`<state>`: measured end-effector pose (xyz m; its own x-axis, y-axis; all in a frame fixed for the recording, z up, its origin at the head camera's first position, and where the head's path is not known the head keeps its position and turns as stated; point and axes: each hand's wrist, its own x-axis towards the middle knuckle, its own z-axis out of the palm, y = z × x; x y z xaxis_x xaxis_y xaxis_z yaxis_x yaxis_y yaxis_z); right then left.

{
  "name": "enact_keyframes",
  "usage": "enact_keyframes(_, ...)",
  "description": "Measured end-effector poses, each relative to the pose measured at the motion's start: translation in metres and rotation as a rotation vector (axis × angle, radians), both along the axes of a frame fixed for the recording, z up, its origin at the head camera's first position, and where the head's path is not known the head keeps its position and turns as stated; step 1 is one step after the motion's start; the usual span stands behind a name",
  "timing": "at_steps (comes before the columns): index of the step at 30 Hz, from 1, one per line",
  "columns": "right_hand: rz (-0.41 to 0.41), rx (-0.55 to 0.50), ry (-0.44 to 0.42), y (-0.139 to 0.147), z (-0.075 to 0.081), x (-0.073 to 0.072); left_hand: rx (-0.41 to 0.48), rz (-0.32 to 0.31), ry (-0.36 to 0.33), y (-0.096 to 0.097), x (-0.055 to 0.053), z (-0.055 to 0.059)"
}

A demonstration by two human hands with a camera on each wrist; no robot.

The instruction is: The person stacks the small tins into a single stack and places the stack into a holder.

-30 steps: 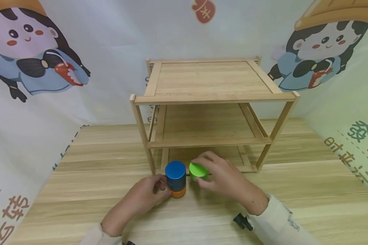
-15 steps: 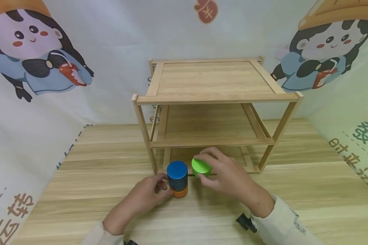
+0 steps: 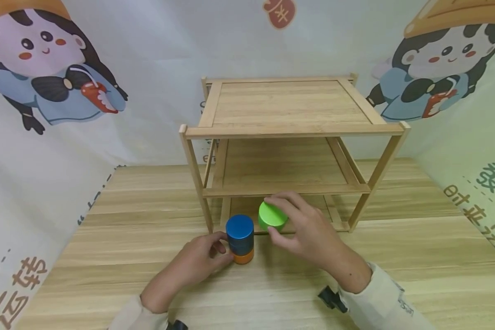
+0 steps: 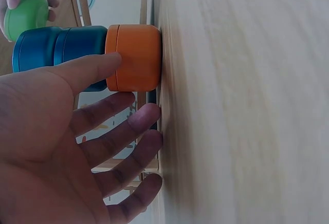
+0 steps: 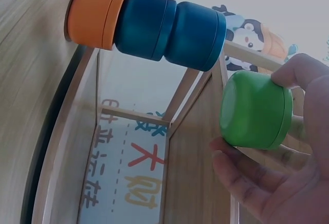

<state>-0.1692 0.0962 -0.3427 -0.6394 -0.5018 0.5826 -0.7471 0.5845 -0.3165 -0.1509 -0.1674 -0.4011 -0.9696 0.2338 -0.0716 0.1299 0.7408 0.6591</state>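
Observation:
Two blue lidded canisters (image 5: pixel 193 35) stand one on the other atop an orange canister (image 4: pixel 136 57), which rests on the table. My left hand (image 3: pixel 200 259) holds the orange canister from the left, thumb on its side and index fingertip at its edge; the other fingers spread loosely in the left wrist view. A matching green canister (image 3: pixel 271 215) is in my right hand (image 3: pixel 309 227), pinched between thumb and fingers. It hangs just right of the stack, around the height of the upper blue canister, tilted slightly in the head view. Both wrists wear pale sleeves.
Right behind the stack stands a wooden rack (image 3: pixel 297 130) with several shelves; its lower front rail is close to the canisters. Wood-grain table (image 3: pixel 148 220) surrounds the rack. A printed cloth (image 3: pixel 156 55) with cartoon figures forms the back and sides.
My right hand has raised the green canister from low beside the stack to near the top canister's height. My left hand and the stack stay in place; the head view shifts slightly.

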Motion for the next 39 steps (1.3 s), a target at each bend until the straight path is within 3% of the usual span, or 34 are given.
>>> enact_keyframes(16, 0.054, -0.019, 0.051, -0.0031, -0.0019, 0.0030, 0.004, -0.035, 0.017, -0.0018, 0.0016, -0.0015)
enact_keyframes(39, 0.093, -0.053, 0.097, -0.0060, -0.0059, 0.0008, -0.006, -0.024, 0.034, -0.0004, 0.0020, 0.0004)
